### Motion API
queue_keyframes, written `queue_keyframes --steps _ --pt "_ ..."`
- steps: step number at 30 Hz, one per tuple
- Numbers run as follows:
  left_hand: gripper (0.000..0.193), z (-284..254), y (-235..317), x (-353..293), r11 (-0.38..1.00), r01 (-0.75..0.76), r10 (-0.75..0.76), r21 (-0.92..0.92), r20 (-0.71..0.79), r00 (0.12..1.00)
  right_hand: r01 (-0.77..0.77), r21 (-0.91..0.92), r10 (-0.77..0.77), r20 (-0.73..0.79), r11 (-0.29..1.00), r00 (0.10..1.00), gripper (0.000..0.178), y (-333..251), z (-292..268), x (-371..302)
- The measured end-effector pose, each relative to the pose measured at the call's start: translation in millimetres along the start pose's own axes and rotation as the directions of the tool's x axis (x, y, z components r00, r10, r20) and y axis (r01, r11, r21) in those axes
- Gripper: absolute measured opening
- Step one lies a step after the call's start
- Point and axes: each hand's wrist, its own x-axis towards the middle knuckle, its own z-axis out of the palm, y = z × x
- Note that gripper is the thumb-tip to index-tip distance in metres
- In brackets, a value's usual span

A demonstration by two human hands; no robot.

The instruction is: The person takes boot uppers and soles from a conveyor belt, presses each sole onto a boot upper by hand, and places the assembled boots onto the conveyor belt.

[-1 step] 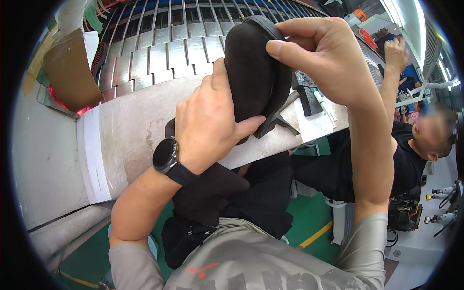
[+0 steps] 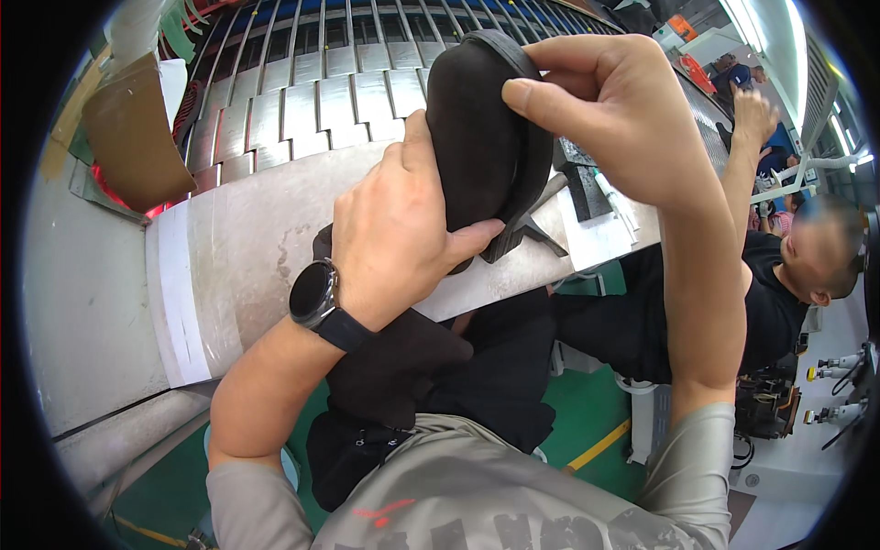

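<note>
A dark brown, suede-looking boot [image 2: 472,137] with a thick black sole is held up above the front edge of the worktable, its rounded toe pointing away from me. My left hand [image 2: 390,220] is wrapped around its lower left side, thumb across the near part. At the toe, my right hand [image 2: 610,115] pinches the sole's edge between thumb and fingers. Below my left wrist, soft dark brown material [image 2: 394,357] hangs over the table edge onto my lap; I cannot tell whether it is the boot's shaft.
Beyond the pale worktable [image 2: 247,257] runs a slatted metal conveyor [image 2: 302,115]. A brown cardboard piece [image 2: 137,137] stands at the left. A black block [image 2: 587,188] and a white pen-like stick [image 2: 616,197] lie to the right, beside a seated co-worker [image 2: 770,312] with a raised hand.
My hands and the boot are practically unmoved. At the upper right, the co-worker's raised hand has shifted slightly down and to the right.
</note>
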Motion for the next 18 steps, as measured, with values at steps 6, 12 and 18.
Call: queue_keyframes --steps 6,12,18 --pt "0.109 -0.1 -3.3 1.4 1.0 0.011 -0.011 -0.016 0.031 0.999 -0.048 -0.323 0.004 -0.134 0.945 0.991 0.035 -14.0 12.9 -4.8" --pt "0.105 -2.8 -9.0 3.4 0.999 0.017 -0.016 -0.04 0.044 0.999 0.074 -0.683 -0.192 -0.098 0.726 0.977 0.031 -24.6 30.6 -6.6" --pt "0.106 0.5 -22.3 5.1 0.998 -0.047 0.046 -0.033 -0.02 0.999 0.077 -0.665 -0.158 -0.063 0.743 0.985 0.049 -19.9 47.1 -10.5"
